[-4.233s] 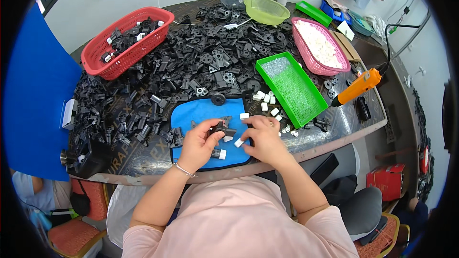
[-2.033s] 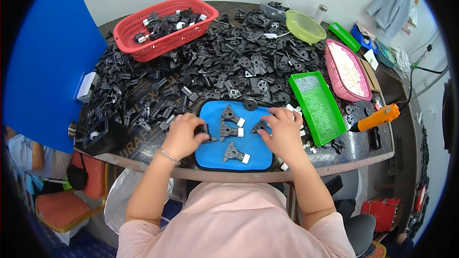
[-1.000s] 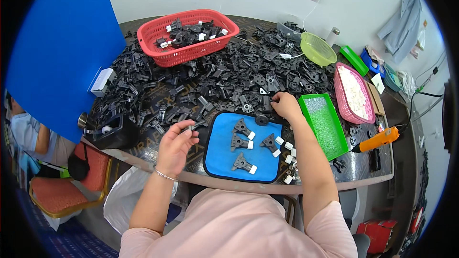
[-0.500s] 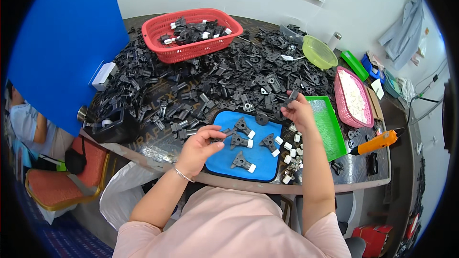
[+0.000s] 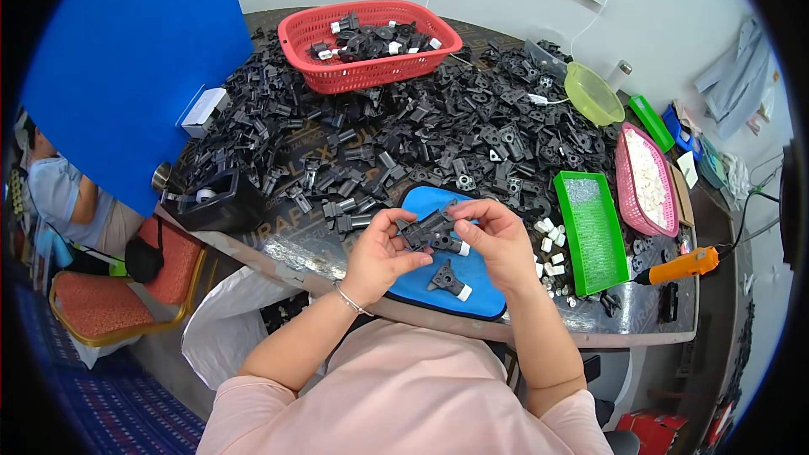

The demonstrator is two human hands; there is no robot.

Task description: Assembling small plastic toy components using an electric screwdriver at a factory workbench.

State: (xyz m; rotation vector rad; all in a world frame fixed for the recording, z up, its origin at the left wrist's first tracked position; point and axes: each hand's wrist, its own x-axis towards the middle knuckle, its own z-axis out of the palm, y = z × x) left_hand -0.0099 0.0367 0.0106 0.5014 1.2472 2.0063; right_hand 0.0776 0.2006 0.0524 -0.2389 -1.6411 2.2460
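My left hand [image 5: 377,263] and my right hand [image 5: 499,251] are brought close together above a blue mat [image 5: 487,293]. Between their fingertips are black plastic parts [image 5: 428,226], which meet or overlap; I cannot make out where one ends and the other begins. The fingers of both hands are closed on them. Under the hands, a three-armed black part with a white cap [image 5: 448,281] lies on the mat. Another white-capped black part [image 5: 450,243] shows just behind it, and my right hand hides the mat's right side.
Loose black parts [image 5: 404,131] heap across the table. A red basket [image 5: 371,76] of parts stands at the back. To the right are white caps [image 5: 552,240], a green tray [image 5: 594,240], a pink basket [image 5: 632,198] and an orange electric screwdriver [image 5: 683,265]. A person [image 5: 76,190] sits at far left.
My hands, apart before, have come together over the mat. The right hand has moved left from near the heap with its black part. The whole view has shifted slightly.
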